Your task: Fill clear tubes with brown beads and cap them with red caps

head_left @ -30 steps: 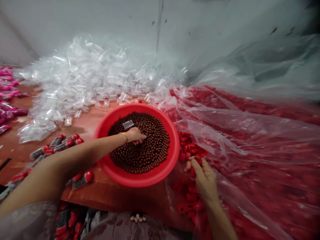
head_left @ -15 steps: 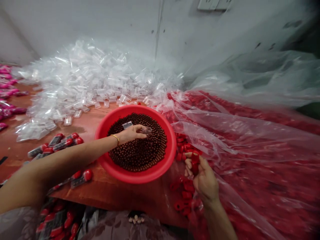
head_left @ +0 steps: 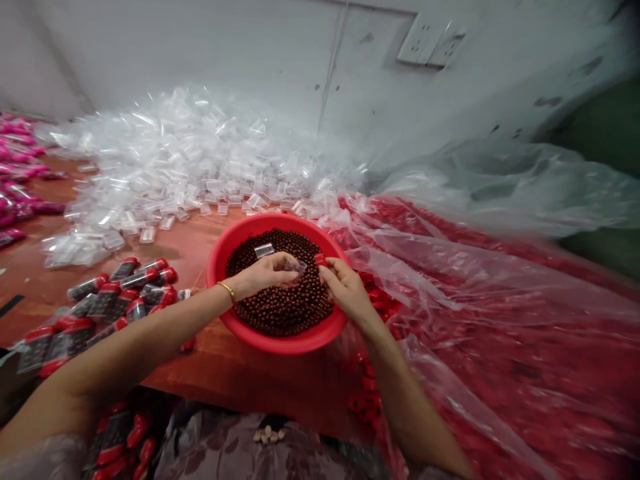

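Over the red basin (head_left: 280, 345) of shiny dark brown beads (head_left: 280, 312), my left hand (head_left: 273, 273) pinches a small clear plastic container (head_left: 299, 267), its open end towards the right. My right hand (head_left: 345, 283) grips a red plastic cap (head_left: 320, 259) between thumb and fingers, just right of the container and apart from it. Another clear container (head_left: 264, 250) lies on the beads behind my left hand. Loose red caps (head_left: 383, 300) lie to the right of the basin, partly behind my right wrist.
Clear containers (head_left: 200, 160) are heaped along the wall. Filled red-capped containers (head_left: 120, 293) lie left of the basin, pink items (head_left: 23, 167) at the far left. A transparent plastic bag (head_left: 450, 280) of red caps spreads over the right side. Wall sockets (head_left: 433, 41) are above.
My right hand has moved up and left from the loose caps to over the basin, carrying a red cap. My left hand still holds its container. The view has shifted slightly.
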Action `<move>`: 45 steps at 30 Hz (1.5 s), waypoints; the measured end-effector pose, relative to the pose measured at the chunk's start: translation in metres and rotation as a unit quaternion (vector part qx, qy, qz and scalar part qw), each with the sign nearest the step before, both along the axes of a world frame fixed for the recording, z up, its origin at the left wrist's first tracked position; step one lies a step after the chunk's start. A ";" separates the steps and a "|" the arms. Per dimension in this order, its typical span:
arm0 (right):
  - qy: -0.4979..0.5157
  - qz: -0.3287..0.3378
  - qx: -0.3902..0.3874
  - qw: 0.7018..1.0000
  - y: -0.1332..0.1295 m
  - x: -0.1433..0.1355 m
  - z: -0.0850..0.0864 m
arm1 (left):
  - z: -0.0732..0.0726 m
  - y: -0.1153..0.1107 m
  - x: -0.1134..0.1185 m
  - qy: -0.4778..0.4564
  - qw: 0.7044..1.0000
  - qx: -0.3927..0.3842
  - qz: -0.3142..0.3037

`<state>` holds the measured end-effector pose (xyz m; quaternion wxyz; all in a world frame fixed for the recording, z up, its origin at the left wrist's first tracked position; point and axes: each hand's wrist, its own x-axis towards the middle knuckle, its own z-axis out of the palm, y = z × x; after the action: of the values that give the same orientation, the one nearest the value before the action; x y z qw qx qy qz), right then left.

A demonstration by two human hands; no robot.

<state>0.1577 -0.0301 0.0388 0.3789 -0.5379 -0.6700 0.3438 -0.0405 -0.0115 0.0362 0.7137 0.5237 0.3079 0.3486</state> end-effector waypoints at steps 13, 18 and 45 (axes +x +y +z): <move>-0.400 0.192 -0.038 0.895 0.027 -0.028 -0.023 | -0.002 0.011 -0.012 -0.109 0.991 -0.048 0.055; -0.311 0.169 -0.017 0.935 0.039 -0.016 -0.014 | -0.003 0.011 -0.012 -0.104 0.992 -0.039 0.064; 0.030 0.076 -0.018 0.996 0.028 -0.018 0.033 | -0.003 0.006 -0.004 -0.034 0.998 0.044 -0.009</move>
<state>0.1401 -0.0023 0.0717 0.3623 -0.4814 -0.6909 0.3995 -0.0442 -0.0051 0.0331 0.7031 0.5454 0.2633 0.3727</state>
